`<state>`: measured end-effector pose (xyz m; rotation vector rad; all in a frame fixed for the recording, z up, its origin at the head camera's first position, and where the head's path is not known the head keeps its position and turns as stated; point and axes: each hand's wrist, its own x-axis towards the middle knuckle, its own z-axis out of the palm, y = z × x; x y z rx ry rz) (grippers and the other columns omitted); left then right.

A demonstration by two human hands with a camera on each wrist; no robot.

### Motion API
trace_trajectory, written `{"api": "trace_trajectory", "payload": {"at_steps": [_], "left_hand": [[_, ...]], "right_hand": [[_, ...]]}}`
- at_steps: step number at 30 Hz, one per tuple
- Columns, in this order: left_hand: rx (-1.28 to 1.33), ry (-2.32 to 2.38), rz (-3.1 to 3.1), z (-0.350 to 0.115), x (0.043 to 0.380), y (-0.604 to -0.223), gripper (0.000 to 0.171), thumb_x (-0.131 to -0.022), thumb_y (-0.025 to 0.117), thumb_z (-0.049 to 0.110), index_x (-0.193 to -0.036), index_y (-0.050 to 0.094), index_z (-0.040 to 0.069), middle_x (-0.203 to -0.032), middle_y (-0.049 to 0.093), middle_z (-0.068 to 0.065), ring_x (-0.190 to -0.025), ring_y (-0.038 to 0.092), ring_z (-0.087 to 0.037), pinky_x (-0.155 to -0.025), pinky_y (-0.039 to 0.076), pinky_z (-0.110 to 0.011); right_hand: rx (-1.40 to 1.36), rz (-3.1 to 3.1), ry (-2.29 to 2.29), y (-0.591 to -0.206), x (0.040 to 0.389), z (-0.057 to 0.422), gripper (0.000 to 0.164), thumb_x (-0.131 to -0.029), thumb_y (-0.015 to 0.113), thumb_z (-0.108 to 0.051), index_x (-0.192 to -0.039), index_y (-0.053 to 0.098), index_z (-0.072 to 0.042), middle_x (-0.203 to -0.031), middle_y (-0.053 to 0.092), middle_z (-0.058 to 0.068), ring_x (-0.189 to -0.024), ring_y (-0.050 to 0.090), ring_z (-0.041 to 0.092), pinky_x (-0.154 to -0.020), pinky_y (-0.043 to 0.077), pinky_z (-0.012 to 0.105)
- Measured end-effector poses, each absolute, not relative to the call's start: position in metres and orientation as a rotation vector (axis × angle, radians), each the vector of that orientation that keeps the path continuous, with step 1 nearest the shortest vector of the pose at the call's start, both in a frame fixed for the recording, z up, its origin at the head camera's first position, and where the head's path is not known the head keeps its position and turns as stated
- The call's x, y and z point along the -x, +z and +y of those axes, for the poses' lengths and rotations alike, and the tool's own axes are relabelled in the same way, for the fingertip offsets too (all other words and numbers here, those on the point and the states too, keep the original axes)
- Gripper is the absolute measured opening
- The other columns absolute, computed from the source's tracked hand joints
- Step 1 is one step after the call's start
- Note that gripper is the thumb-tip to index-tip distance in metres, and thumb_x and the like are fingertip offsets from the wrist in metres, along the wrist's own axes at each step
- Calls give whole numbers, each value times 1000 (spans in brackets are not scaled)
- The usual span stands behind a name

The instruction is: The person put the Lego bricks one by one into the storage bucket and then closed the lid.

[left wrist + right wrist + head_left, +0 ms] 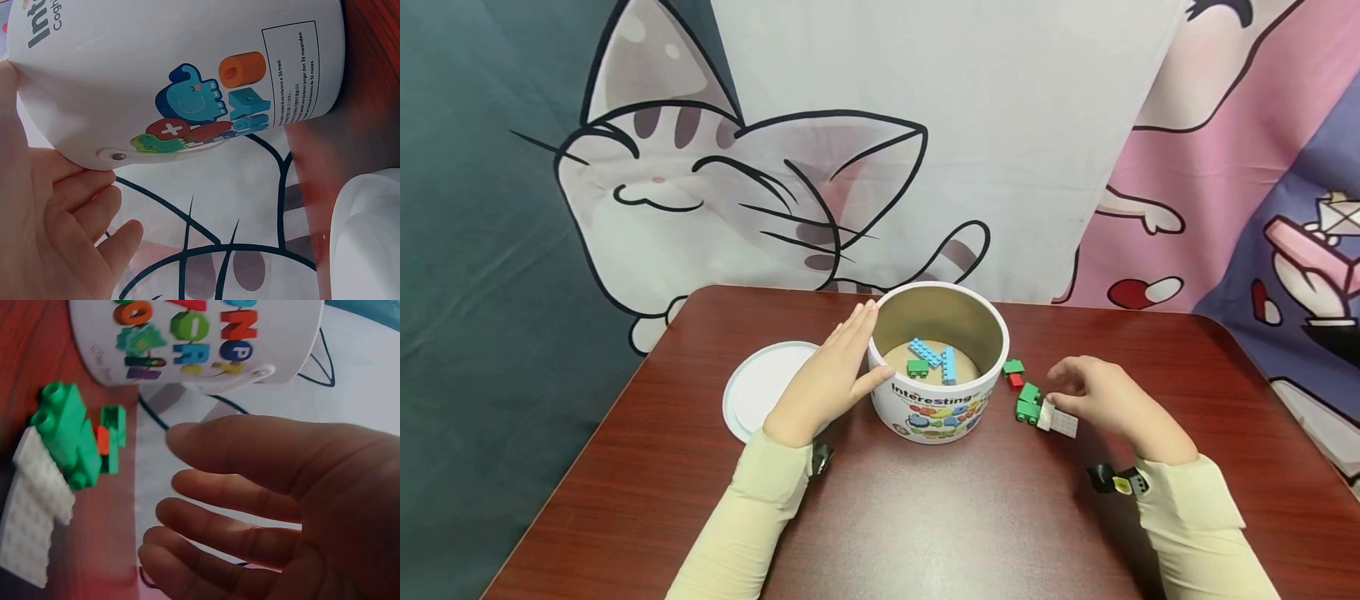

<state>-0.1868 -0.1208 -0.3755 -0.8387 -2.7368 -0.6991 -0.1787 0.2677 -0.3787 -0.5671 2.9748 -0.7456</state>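
Observation:
A white printed bucket (934, 421) stands upright on the table without its lid. My left hand (826, 379) lies against its left side with straight fingers at the rim; the left wrist view shows the fingertips touching the bucket wall (94, 81). Inside are two light blue bricks (949, 367) and a green brick (917, 368). To the bucket's right lie several green bricks (1027, 405), a red brick (1016, 381) and white studded plates (1062, 421). My right hand (1105, 400) hovers beside these with loosely bent fingers, holding nothing, thumb apart from the fingers.
A round white lid (756, 392) lies flat left of the bucket, partly behind my left hand. The brown table (925, 525) ends at a curtain with cartoon cats (662, 167) close behind the bucket. Each wrist wears a small dark camera (1116, 481).

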Motion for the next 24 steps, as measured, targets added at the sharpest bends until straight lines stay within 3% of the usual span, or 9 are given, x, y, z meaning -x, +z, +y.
{"api": "trace_trajectory", "payload": {"at_steps": [8, 15, 24], "left_hand": [[834, -701, -2742, -121, 186, -377, 84, -101, 61, 44, -160, 21, 0, -167, 20, -12, -155, 14, -23, -126, 15, -41], [847, -692, -2731, -121, 187, -377, 84, -101, 60, 44, -160, 20, 0, -167, 20, -13, -155, 17, -26, -126, 15, -40], [850, -693, -2738, -121, 187, -375, 84, -102, 59, 45, -161, 19, 1, -167, 19, -12, -155, 14, -24, -125, 16, -41]], "right_hand": [[560, 2906, -664, -391, 181, 272, 37, -77, 85, -15, -102, 69, 7, -89, 69, 11, -82, 66, 28, -72, 56, 46], [618, 2910, -620, -399, 181, 269, 42, -68, 89, -16, -97, 70, 7, -83, 66, 8, -76, 59, 22, -67, 51, 39], [596, 2914, -588, -406, 178, 264, 46, -65, 91, -14, -99, 70, 7, -86, 61, 10, -78, 55, 23, -68, 49, 36]]}}
